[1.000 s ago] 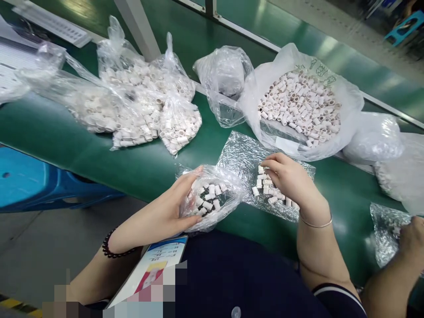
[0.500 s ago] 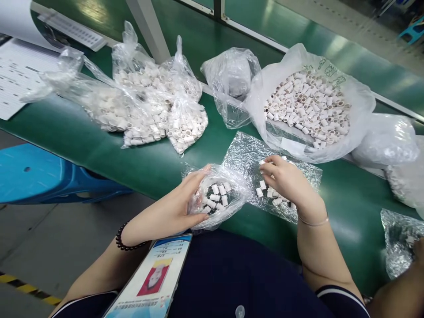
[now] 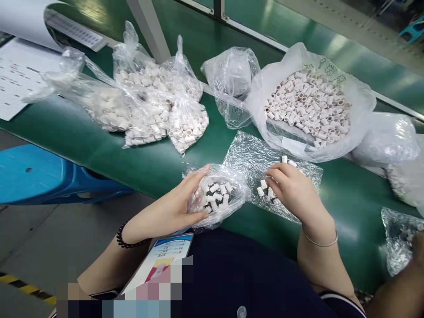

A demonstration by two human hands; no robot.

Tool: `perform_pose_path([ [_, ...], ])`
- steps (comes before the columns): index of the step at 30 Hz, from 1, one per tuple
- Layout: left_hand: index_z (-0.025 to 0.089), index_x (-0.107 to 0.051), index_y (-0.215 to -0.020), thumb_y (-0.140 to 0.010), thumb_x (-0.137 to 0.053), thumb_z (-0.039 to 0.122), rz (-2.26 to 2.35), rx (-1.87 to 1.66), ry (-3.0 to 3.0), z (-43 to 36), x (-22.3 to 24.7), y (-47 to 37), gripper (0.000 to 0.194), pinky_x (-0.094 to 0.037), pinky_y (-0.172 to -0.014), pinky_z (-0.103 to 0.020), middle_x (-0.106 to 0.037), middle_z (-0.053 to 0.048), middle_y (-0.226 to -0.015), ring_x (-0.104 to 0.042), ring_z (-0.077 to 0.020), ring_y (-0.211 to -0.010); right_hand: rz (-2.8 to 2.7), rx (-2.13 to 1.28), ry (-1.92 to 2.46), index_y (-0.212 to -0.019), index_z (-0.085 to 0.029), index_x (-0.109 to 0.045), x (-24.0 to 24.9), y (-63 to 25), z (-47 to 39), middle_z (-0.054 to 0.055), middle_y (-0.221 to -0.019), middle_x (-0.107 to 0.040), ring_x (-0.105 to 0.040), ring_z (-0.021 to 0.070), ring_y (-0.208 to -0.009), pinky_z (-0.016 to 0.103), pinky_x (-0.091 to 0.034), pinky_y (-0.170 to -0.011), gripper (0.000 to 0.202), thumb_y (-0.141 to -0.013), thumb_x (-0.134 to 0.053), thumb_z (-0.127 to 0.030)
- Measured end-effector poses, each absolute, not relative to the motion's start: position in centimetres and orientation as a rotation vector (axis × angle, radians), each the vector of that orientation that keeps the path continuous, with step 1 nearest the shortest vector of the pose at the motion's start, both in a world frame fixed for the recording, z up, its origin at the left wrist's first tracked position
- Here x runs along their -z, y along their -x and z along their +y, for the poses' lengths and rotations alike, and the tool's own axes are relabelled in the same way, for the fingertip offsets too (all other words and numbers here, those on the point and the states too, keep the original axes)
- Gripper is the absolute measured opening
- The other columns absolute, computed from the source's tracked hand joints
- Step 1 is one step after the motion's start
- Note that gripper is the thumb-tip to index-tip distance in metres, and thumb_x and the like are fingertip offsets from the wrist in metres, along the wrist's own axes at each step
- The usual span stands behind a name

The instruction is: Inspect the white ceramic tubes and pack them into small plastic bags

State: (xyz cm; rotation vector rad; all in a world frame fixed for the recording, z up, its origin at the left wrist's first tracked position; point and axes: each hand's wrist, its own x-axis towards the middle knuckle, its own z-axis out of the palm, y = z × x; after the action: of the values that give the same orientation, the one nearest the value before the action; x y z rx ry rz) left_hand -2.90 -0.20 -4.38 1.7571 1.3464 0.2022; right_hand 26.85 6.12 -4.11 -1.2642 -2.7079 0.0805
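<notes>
My left hand (image 3: 190,194) is wrapped round the side of a clear plastic bag (image 3: 236,203), its mouth spread wide. Inside lie several short white plastic tube pieces (image 3: 225,200). To the right, my right hand (image 3: 288,185) hovers low over a crinkled clear plastic sheet or flat bag (image 3: 243,152). Its fingers are curled with the tips close together; whether a piece is between them is hidden. Loose white tube pieces (image 3: 260,191) lie on the sheet beside and partly under that hand.
A large open bag (image 3: 361,97) of white tube pieces stands behind the sheet. Filled clear bags (image 3: 187,126) sit at the left on the green table (image 3: 132,165). A blue stool (image 3: 29,172) is at the left. Another person's arm (image 3: 397,287) reaches in at the right.
The pieces inside the bag have shifted and lie differently. My right hand has moved slightly right and down; the white piece that showed at its fingertips is no longer visible there.
</notes>
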Motion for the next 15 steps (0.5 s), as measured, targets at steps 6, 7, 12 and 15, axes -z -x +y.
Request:
perform_pose_path([
  [6, 0.029, -0.003, -0.155, -0.086, -0.058, 0.046, 1.312, -0.246, -1.804, 0.2, 4.3, 2.6, 0.089, -0.029, -0.117, -0.05, -0.011, -0.005, -0.163, -0.018, -0.0351, -0.147, -3.107, -0.133, 1.36, -0.108, -0.021, -0.064, 6.4, -27.0, 5.6, 0.01, -0.11, -0.063, -0.063, 0.0192, -0.079, 0.028, -0.045, -0.058, 0.022, -0.086, -0.063, -0.022],
  [7, 0.029, -0.003, -0.155, -0.086, -0.058, 0.047, 1.311, -0.242, -1.806, 0.2, 4.3, 2.6, 0.09, -0.028, -0.118, -0.05, -0.011, -0.005, -0.163, -0.017, -0.0345, -0.148, -3.121, -0.137, 1.364, -0.106, -0.02, -0.065, 6.6, -26.7, 5.7, 0.009, -0.108, -0.063, -0.063, 0.019, -0.079, 0.028, -0.044, -0.057, 0.02, -0.086, -0.062, -0.02],
  [12, 0.026, -0.004, -0.154, -0.086, -0.058, 0.046, 1.316, -0.223, -1.8, 0.2, 4.2, 2.6, 0.088, -0.025, -0.12, -0.046, -0.009, -0.006, -0.163, -0.013, -0.0314, -0.149, -3.117, -0.26, 1.346, -0.099, -0.019, -0.066, 6.8, -26.8, 6.5, 0.009, -0.104, -0.062, -0.061, 0.0197, -0.079, 0.03, -0.045, -0.061, 0.014, -0.087, -0.058, -0.016],
  [15, 0.025, -0.005, -0.154, -0.086, -0.058, 0.045, 1.308, -0.235, -1.797, 0.1, 4.2, 2.5, 0.088, -0.026, -0.12, -0.044, -0.011, -0.006, -0.163, -0.014, -0.0308, -0.149, -2.994, -0.264, 1.282, -0.105, -0.019, -0.063, 5.2, -27.0, 6.3, 0.011, -0.11, -0.061, -0.06, 0.0211, -0.086, 0.032, -0.049, -0.066, 0.017, -0.09, -0.056, -0.018],
])
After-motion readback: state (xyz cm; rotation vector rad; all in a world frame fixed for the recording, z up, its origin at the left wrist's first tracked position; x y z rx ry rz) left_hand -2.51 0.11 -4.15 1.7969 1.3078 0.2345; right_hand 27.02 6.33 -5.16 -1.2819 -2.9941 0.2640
